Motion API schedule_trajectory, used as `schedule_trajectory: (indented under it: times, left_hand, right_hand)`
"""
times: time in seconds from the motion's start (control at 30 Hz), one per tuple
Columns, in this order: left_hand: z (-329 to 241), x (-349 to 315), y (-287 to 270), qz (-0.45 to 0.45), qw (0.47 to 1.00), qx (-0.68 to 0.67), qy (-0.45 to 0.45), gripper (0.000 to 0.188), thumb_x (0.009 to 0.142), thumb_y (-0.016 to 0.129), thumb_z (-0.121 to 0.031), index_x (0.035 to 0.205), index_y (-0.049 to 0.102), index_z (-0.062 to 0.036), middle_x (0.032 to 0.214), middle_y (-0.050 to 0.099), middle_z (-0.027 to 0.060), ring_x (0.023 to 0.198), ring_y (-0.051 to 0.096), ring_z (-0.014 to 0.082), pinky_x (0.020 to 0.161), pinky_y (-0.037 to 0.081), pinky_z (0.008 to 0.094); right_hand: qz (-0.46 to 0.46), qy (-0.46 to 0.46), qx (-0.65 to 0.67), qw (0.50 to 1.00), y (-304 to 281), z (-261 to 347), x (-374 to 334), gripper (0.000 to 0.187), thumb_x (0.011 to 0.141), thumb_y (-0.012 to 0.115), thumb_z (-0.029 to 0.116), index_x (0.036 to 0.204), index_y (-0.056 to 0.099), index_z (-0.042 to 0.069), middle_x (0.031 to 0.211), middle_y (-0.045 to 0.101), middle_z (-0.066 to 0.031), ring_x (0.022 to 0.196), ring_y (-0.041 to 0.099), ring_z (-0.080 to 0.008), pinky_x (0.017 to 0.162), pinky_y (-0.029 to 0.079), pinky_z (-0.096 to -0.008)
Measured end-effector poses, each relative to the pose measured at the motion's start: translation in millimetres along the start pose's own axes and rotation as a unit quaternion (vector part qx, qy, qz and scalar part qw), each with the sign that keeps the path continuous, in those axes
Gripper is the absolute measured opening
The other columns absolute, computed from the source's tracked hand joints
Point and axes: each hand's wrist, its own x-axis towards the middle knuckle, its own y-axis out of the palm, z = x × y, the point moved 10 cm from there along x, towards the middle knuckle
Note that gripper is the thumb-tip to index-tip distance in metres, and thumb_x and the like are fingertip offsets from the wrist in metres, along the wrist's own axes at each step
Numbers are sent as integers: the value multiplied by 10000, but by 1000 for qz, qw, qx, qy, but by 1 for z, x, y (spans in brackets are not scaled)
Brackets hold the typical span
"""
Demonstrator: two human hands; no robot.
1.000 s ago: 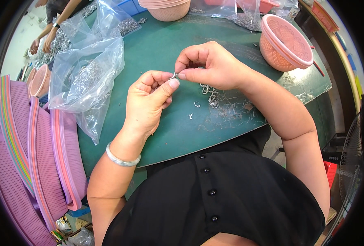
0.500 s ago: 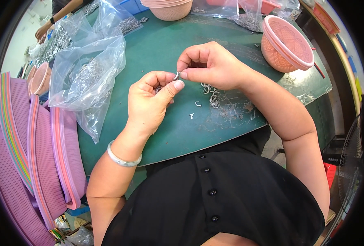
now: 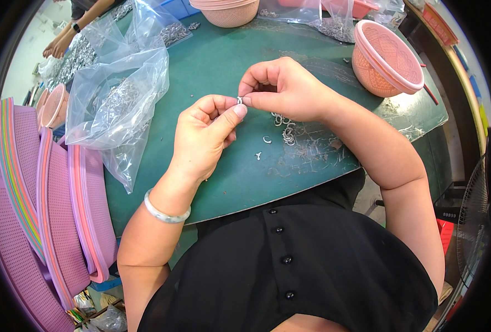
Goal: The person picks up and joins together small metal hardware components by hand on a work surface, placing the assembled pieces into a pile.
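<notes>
Above the green table, my left hand (image 3: 204,133) and my right hand (image 3: 289,91) meet fingertip to fingertip. Between them is a small silver metal fitting (image 3: 240,100), pinched by thumb and forefinger on each side. Its exact form is mostly covered by the fingers. The curled lower fingers of my left hand hide whatever lies in that palm. Just below my right hand lies a loose pile of silver C-shaped rings (image 3: 288,134). One separate open ring (image 3: 267,139) and a tiny forked metal piece (image 3: 258,156) lie nearer to me.
A clear plastic bag of metal parts (image 3: 118,105) lies at the left. Stacked purple baskets (image 3: 93,205) stand by the table's left edge. Pink bowls (image 3: 386,61) are at the right, more (image 3: 226,14) at the back. A co-worker's hands (image 3: 57,47) are at the far left.
The metal fitting has turned slightly between my fingertips, and my left thumb has shifted a little. Both of the co-worker's hands now show over the far-left pile.
</notes>
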Motion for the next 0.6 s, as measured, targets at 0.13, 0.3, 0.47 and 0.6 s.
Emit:
schedule_trajectory:
  times: [0.13, 0.3, 0.47, 0.6]
  left_hand:
    - [2, 1, -2, -7, 1000, -15, 1, 108, 820, 599, -102, 905, 573, -40, 718, 556, 2, 530, 452, 41, 455, 336, 162]
    - [0, 2, -2, 1, 998, -61, 20, 99, 860, 536, -103, 923, 563, -31, 742, 573, 25, 552, 484, 65, 468, 368, 178]
    - [5, 3, 2, 28, 991, -134, -9, 126, 867, 527, -118, 945, 545, -21, 775, 584, 44, 601, 530, 86, 520, 430, 197]
    - [7, 4, 4, 50, 986, -160, -15, 105, 885, 495, -129, 920, 530, -36, 797, 587, 50, 626, 539, 94, 546, 447, 203]
  right_hand:
    - [-3, -13, 7, 1000, 1, 6, -1, 150, 731, 594, 109, 797, 592, -26, 690, 582, -39, 639, 517, -83, 597, 440, -226]
    - [-8, -22, 12, 1000, 0, 10, -2, 146, 738, 590, 102, 798, 583, -31, 698, 592, -53, 649, 533, -84, 603, 448, -222]
    - [-18, -42, 15, 999, 0, 8, -1, 136, 739, 589, 91, 802, 581, -30, 697, 594, -56, 650, 536, -81, 604, 449, -220]
    - [-5, -78, -8, 997, 3, 20, -4, 104, 742, 583, 56, 811, 582, -22, 721, 603, -62, 670, 551, -83, 616, 455, -220]
